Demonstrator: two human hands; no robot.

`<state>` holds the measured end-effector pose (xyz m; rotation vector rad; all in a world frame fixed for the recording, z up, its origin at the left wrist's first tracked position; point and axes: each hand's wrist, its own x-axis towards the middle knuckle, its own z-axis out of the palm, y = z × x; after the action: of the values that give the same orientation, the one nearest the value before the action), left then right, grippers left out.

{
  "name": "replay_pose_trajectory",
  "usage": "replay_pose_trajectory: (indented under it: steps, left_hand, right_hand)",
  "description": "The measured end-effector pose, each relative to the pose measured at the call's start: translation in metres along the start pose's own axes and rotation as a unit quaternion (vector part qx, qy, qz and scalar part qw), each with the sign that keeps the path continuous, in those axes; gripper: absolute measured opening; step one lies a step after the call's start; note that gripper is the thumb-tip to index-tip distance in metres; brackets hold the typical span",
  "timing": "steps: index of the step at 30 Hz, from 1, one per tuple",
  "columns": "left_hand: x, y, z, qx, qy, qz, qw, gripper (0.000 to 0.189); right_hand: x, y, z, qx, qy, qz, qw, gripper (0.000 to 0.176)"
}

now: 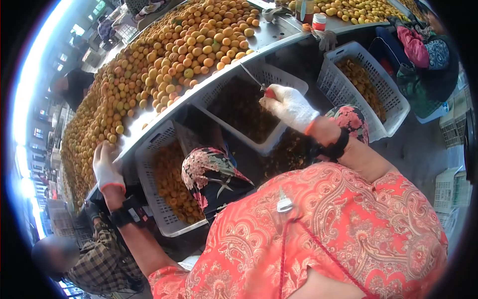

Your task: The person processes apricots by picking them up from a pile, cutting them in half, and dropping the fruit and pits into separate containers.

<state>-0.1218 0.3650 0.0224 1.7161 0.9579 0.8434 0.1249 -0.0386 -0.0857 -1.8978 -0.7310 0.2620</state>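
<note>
My left hand (106,168), in a white glove with bare fingertips, reaches onto the near edge of the metal table. Its fingers are stretched out and apart, touching the heap of apricots (194,47); no fruit shows in its grasp. My right hand (290,108), also gloved, is closed around the red handle of a small knife (254,77). The thin blade points up and left over a white crate (294,82) with dark contents. Below my left hand, another white crate (172,230) holds orange apricot pieces (174,182).
A third white crate (398,107) with orange pieces stands at the right. A jar with a red lid (319,21) and a grey glove (326,40) lie along the table edge. One person (107,256) sits at lower left, another (433,60) at upper right.
</note>
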Motion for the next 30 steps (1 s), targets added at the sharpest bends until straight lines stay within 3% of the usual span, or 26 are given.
replay_pose_trajectory:
  steps: [5,10,14,15,17,18,20,25,27,30]
  left_hand:
    - [0.008,0.039,0.124,0.035,-0.173,0.034,0.984,0.025]
    - [0.045,0.000,0.249,0.056,-0.335,0.008,0.940,0.023]
    - [0.087,-0.031,0.326,0.246,-0.318,0.228,0.887,0.031]
    - [0.096,-0.036,0.338,0.247,-0.323,0.226,0.885,0.031]
    - [0.112,-0.045,0.359,0.453,-0.271,0.350,0.774,0.030]
    - [0.115,-0.048,0.368,0.451,-0.276,0.350,0.773,0.030]
    - [0.122,-0.051,0.384,0.491,-0.272,0.259,0.786,0.033]
    - [0.113,-0.031,0.403,0.494,-0.273,0.252,0.786,0.044]
    - [0.115,-0.034,0.412,0.594,-0.288,0.251,0.708,0.047]
    - [0.114,-0.031,0.406,0.585,-0.298,0.255,0.710,0.049]
  right_hand:
    - [0.002,0.021,0.003,0.027,-0.033,0.016,0.999,0.029]
    - [0.003,0.036,0.001,-0.021,-0.067,0.063,0.995,0.031]
    - [0.009,0.044,-0.011,-0.037,-0.104,0.099,0.989,0.032]
    - [0.010,0.044,-0.015,-0.029,-0.109,0.113,0.987,0.032]
    - [0.015,0.043,-0.025,-0.021,-0.120,0.130,0.984,0.032]
    - [0.016,0.045,-0.027,-0.021,-0.125,0.133,0.983,0.031]
    - [0.015,0.052,-0.027,-0.017,-0.108,0.128,0.986,0.031]
    - [0.014,0.056,-0.028,0.012,-0.117,0.145,0.982,0.030]
    - [0.014,0.055,-0.028,0.005,-0.121,0.140,0.983,0.030]
    - [0.016,0.052,-0.028,-0.018,-0.121,0.128,0.984,0.029]
